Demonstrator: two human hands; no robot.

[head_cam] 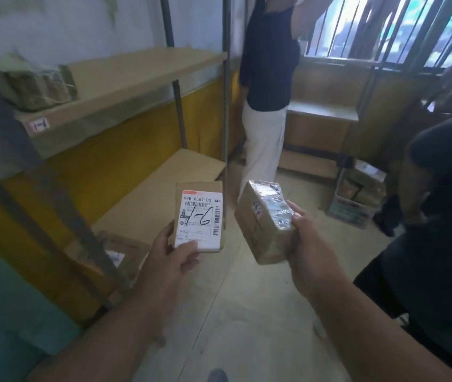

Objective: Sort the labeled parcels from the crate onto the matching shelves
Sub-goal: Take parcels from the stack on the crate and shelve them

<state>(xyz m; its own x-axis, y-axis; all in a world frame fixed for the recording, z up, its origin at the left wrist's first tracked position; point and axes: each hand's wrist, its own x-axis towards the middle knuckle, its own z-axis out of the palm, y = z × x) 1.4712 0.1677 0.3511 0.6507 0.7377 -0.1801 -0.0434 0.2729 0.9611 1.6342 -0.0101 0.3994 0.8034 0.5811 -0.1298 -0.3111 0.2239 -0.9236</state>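
In front of the metal shelf rack, both hands are loaded. Left hand (pixel 173 259) grips a flat cardboard parcel (pixel 198 217) from below, thumb pressed on the bottom edge of its white shipping label (pixel 201 219); label faces the camera, handwritten mark reads roughly "1-6". Right hand (pixel 306 241) wraps around the lower end of a thicker brown parcel (pixel 263 221) with clear tape over the top; it sits tilted, its small sticker is too blurred to read. The two parcels are near each other, not touching.

Outward: upper shelf (pixel 125 86) on the left carries a bundle of wrapped parcels (pixel 34 86) and a tag (pixel 39 124) on its front edge reading about "1-1". Lower shelf (pixel 164 188) sits just behind the left parcel; another parcel (pixel 117 252) lies on the lowest level. A crate (pixel 354 210) with more parcels stands on the floor to the right, well apart. A second person (pixel 267 86) stands by the barred window.

Step in hand, as judged: reading labels before placing. Next move calls for finding the shelf tag that matches "1-6", then setting the left parcel flat there; the right parcel's label needs turning into view first.
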